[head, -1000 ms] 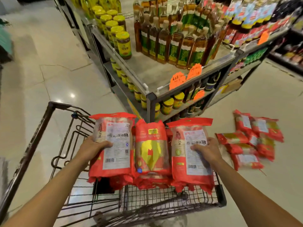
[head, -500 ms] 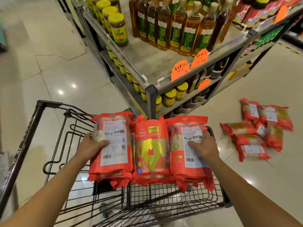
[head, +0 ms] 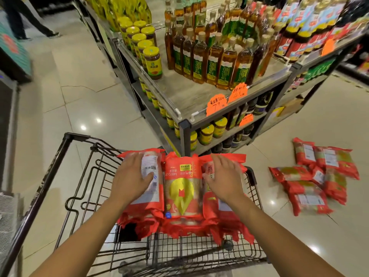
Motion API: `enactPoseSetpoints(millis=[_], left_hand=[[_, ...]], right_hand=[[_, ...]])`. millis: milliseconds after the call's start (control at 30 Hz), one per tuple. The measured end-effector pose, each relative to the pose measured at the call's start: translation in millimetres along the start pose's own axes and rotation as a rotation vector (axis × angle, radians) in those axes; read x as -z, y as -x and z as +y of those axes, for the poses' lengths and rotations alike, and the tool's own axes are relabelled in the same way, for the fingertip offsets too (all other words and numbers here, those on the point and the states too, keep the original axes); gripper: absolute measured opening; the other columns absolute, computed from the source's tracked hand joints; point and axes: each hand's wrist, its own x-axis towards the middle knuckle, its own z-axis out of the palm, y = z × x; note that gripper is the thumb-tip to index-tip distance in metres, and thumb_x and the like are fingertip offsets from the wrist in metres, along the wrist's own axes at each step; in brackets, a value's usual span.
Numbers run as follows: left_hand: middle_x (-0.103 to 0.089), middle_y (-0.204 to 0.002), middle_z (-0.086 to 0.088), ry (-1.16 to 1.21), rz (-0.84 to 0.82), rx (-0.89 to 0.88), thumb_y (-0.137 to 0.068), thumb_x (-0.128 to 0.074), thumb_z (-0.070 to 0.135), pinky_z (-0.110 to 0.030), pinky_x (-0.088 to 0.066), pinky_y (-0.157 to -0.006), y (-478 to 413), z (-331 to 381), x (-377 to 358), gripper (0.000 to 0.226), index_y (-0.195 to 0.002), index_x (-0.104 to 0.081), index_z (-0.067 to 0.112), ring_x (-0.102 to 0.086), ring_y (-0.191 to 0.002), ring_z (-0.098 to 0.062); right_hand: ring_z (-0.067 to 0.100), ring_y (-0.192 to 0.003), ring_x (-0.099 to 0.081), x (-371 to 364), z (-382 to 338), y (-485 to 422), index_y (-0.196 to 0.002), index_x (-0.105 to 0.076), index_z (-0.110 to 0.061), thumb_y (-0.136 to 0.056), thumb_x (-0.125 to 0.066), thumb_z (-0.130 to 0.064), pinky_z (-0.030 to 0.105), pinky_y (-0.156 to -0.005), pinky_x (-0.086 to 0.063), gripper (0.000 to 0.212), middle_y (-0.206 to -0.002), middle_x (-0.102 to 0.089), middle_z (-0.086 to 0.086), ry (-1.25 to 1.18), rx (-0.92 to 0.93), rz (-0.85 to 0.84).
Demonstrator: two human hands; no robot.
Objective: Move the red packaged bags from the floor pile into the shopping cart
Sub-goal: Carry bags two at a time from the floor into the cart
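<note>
- Red packaged bags [head: 182, 188] lie in the shopping cart [head: 199, 254], at its far end against the wire wall, between and under the two hands.
- Three bags show on top, side by side: a left bag [head: 149, 196], a middle bag and a right bag [head: 212, 204]. More red packaging bulges out beneath them, but its count cannot be read.
- The left hand [head: 130, 178] lies flat on the left bag with its fingers spread and straight, gripping nothing.
- The right hand [head: 224, 180] lies the same way on the right bag, palm down and fingers splayed, with no grasp on it.
- The middle bag, face up with a yellow emblem, sits untouched between the two hands.
- A floor pile [head: 311, 198] of the same red bags lies on the tiled floor [head: 89, 92], well apart from the cart on the right. At least six overlap there, and blur hides the exact number.
- Just beyond the cart stands the corner of a shelf unit [head: 179, 92].
- On its top board are rows of amber oil bottles [head: 211, 60] and yellow-lidded jars [head: 152, 62], too many and too crowded to count.
- Three orange price tags [head: 216, 104] hang at the near corner.
</note>
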Motion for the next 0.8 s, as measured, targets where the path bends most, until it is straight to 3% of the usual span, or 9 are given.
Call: enactPoseSetpoints(millis=[167, 333, 500, 667, 800], left_hand=[[-0.05, -0.15, -0.015, -0.08, 0.08, -0.151, -0.084, -0.034, 0.063, -0.052, -0.041, -0.111, 6, 52, 22, 0.085, -0.147, -0.047, 0.008, -0.048, -0.136, -0.035], [-0.049, -0.151, -0.015, -0.186, 0.246, -0.312, -0.085, -0.049, 0.056, -0.051, -0.039, -0.112, 18, 129, 60, 0.078, -0.148, -0.047, 0.009, -0.047, -0.136, -0.035], [-0.047, -0.152, -0.013, -0.226, 0.344, -0.434, -0.089, -0.042, 0.061, -0.051, -0.037, -0.112, 32, 197, 80, 0.079, -0.149, -0.042, 0.011, -0.045, -0.135, -0.033], [-0.049, -0.148, -0.013, -0.193, 0.379, -0.59, -0.09, -0.043, 0.06, -0.051, -0.038, -0.111, 48, 256, 81, 0.077, -0.148, -0.043, 0.01, -0.045, -0.133, -0.034], [-0.048, -0.149, -0.013, -0.144, 0.361, -0.753, -0.092, -0.045, 0.059, -0.052, -0.037, -0.113, 64, 299, 72, 0.075, -0.149, -0.043, 0.009, -0.044, -0.135, -0.033]], right_hand=[[0.025, -0.151, -0.021, 56, -11, 18, -0.159, -0.024, -0.023, -0.097, -0.049, -0.056, 0.044, -0.121, -0.016, 0.075, -0.164, -0.029, 0.005, 0.004, 0.126, 0.086], [0.027, -0.154, -0.017, 117, -4, 36, -0.161, -0.02, -0.023, -0.097, -0.045, -0.063, 0.051, -0.124, -0.014, 0.08, -0.166, -0.023, 0.008, 0.062, 0.163, 0.229], [0.03, -0.153, -0.022, 165, 14, 64, -0.159, -0.026, -0.021, -0.095, -0.048, -0.062, 0.052, -0.123, -0.018, 0.079, -0.164, -0.029, 0.011, 0.097, 0.138, 0.38], [0.032, -0.149, -0.032, 191, 51, 104, -0.156, -0.035, -0.019, -0.091, -0.056, -0.06, 0.056, -0.118, -0.027, 0.08, -0.16, -0.037, 0.013, 0.122, 0.011, 0.462], [0.031, -0.148, -0.031, 208, 84, 147, -0.156, -0.031, -0.021, -0.092, -0.054, -0.059, 0.054, -0.12, -0.025, 0.079, -0.16, -0.037, 0.012, 0.154, -0.155, 0.513]])
